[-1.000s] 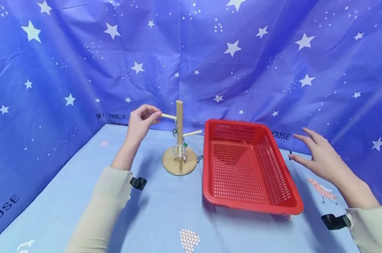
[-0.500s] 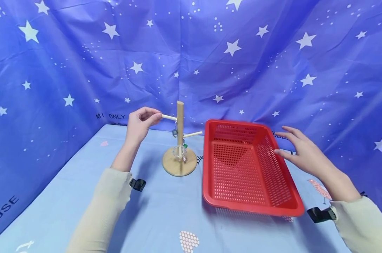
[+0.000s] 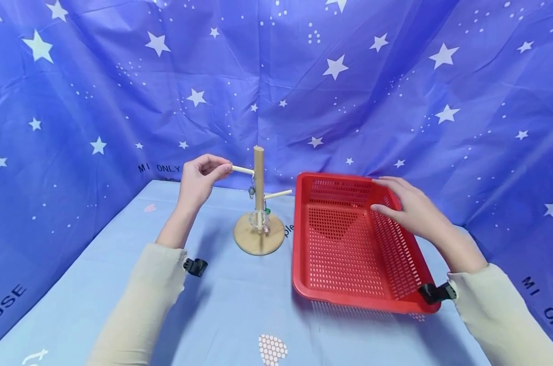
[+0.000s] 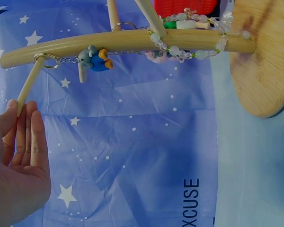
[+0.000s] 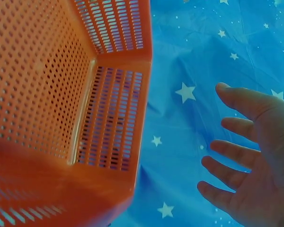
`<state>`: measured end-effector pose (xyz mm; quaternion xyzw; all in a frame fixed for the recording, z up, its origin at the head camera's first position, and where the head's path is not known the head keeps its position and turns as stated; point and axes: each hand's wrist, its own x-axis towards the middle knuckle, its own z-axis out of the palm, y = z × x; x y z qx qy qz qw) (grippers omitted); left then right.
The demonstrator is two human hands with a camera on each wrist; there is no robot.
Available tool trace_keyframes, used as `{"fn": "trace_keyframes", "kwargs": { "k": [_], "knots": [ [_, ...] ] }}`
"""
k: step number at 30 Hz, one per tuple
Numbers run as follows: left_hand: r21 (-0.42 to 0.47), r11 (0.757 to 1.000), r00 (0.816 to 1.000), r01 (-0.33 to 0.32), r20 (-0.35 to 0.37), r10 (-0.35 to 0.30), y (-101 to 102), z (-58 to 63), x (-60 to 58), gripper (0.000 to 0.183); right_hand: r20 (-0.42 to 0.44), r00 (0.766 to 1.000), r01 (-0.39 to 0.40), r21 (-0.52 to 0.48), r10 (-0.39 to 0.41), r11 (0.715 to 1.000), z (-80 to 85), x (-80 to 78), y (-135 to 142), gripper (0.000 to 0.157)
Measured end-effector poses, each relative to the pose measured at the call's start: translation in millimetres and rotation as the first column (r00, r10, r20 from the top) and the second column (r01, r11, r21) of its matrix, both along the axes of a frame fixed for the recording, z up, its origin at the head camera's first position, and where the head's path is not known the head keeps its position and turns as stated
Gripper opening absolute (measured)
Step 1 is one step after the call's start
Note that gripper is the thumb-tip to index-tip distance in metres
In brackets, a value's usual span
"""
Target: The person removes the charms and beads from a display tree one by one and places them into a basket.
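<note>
My left hand (image 3: 196, 183) pinches the tip of the upper peg (image 3: 243, 170) on a wooden jewelry stand (image 3: 259, 178) with a round base (image 3: 242, 239). On that peg, close to the post, hangs a keychain whose blue-and-grey animal figure (image 4: 95, 60) shows in the left wrist view. A pale beaded bracelet (image 4: 174, 50) loops around a lower peg. Near it hangs another keychain with a green charm (image 3: 267, 210). My right hand (image 3: 416, 211), fingers spread and holding nothing, hovers over the far right corner of a red plastic basket (image 3: 298, 244).
The basket stands right of the stand on a table with a light blue printed cloth (image 3: 231, 310). Behind and at both sides hangs a blue curtain with white stars (image 3: 212, 61). Black wrist cameras sit at both cuffs.
My right hand has moved left, from beyond the basket's right side to over its far right corner. The left hand keeps its pinch on the peg, and the stand and basket stay put.
</note>
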<state>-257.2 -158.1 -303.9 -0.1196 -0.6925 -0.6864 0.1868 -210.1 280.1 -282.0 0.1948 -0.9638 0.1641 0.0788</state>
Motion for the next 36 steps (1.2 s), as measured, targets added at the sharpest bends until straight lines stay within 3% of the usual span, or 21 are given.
{"fn": "trace_keyframes", "kwargs": {
  "k": [7,21,27,36],
  "knots": [
    [-0.025,0.999,1.0,-0.029,-0.003,0.029,-1.2,-0.2,-1.0,0.012,0.021,0.999,-0.033,-0.013,0.033,0.999,-3.0,-6.0,-12.9,0.061],
    [-0.031,0.999,0.997,0.036,0.063,-0.034,-2.8,1.1,-2.0,0.001,0.001,0.998,-0.062,-0.047,0.062,0.997,-7.0,-12.8,-33.4,0.058],
    [-0.018,0.998,0.995,0.066,0.079,-0.064,-5.1,-1.3,-2.5,0.011,0.012,0.997,-0.08,-0.068,0.081,0.994,-9.0,-15.8,-44.2,0.055],
    [-0.018,0.996,0.996,0.082,0.043,-0.081,-5.4,-1.0,-6.6,0.017,0.019,0.993,-0.11,-0.114,0.113,0.987,-14.2,-25.5,-65.6,0.05]
  ]
}}
